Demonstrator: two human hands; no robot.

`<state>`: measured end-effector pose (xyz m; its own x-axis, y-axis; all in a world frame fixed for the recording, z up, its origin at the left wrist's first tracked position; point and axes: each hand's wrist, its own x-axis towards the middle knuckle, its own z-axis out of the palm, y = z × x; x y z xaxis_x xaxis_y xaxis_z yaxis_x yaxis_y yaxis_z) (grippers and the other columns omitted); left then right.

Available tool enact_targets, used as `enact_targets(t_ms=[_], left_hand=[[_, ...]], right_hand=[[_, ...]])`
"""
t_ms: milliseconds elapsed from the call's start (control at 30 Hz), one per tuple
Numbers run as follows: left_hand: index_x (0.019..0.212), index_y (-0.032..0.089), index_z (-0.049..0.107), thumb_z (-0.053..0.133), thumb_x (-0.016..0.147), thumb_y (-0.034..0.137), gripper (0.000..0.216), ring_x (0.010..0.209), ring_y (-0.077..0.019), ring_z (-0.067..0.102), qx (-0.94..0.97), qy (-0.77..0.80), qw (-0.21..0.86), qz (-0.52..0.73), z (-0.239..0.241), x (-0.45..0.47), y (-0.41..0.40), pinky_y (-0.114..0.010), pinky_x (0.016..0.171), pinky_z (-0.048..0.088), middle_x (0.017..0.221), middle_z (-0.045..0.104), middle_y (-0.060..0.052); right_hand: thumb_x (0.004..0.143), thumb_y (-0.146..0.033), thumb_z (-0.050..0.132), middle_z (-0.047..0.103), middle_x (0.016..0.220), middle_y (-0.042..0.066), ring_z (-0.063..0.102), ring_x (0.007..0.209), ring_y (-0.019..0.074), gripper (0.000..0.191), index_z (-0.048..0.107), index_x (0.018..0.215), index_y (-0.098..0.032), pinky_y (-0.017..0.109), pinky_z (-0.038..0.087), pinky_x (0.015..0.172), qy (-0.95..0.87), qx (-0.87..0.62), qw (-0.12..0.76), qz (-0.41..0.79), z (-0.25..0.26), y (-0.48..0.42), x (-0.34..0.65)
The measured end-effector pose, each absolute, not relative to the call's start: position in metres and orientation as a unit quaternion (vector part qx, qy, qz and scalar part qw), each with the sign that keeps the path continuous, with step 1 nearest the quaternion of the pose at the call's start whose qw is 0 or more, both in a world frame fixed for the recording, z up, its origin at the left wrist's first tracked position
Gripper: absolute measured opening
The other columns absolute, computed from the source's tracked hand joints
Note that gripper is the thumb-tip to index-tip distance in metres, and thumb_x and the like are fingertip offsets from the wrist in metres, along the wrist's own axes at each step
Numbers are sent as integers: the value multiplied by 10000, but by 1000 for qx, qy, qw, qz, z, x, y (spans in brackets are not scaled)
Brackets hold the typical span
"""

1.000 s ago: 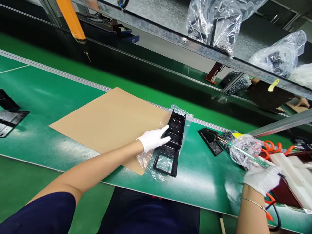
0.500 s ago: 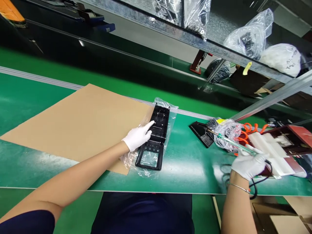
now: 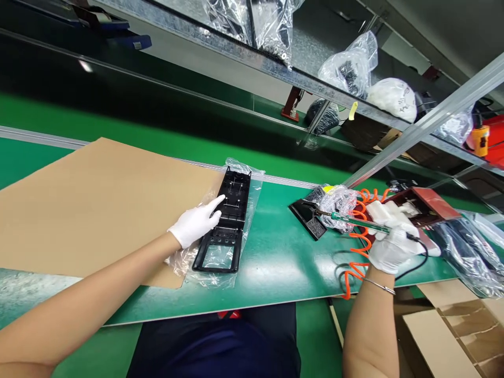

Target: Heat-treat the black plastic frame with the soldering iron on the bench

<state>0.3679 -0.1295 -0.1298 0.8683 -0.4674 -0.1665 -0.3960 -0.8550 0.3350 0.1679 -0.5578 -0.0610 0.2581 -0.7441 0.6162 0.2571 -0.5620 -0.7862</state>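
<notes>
- Left hand [image 3: 195, 226]: white glove, forefinger stretched out, resting on the black plastic frame [image 3: 224, 228].
- Black plastic frame: lies flat on a clear bag [image 3: 252, 184], under the left fingertips, beside the cardboard sheet [image 3: 90, 205].
- Right hand [image 3: 389, 249]: white glove, fist closed round a green-handled screwdriver [image 3: 356, 221].
- Orange coiled hose [image 3: 356, 247]: just left of the right hand.
</notes>
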Motion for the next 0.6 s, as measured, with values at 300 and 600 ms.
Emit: enact_targets(t_ms=[300,600], left_hand=[[1587,280,312,274,992,395,607,1068,-343,690,949,-221,186,-125,-132,369,-128,-455,923,520,1222,703,-94],[1587,327,298,265,973,456,629,1007,-321,700,944,-214,214,-129,-137,370,-125,-432,875,528,1292,678,-57]], right_hand=[[676,-490,797,655,1002,182,673,793,221,456,664,812,-75,287,593,628,163,-677,528,-486,-79,-569,107],[580,-665,843,626,1106,107,452,545,17,763,526,1006,-117,109,335,387,285,-551,647,-444,-98,-553,100]])
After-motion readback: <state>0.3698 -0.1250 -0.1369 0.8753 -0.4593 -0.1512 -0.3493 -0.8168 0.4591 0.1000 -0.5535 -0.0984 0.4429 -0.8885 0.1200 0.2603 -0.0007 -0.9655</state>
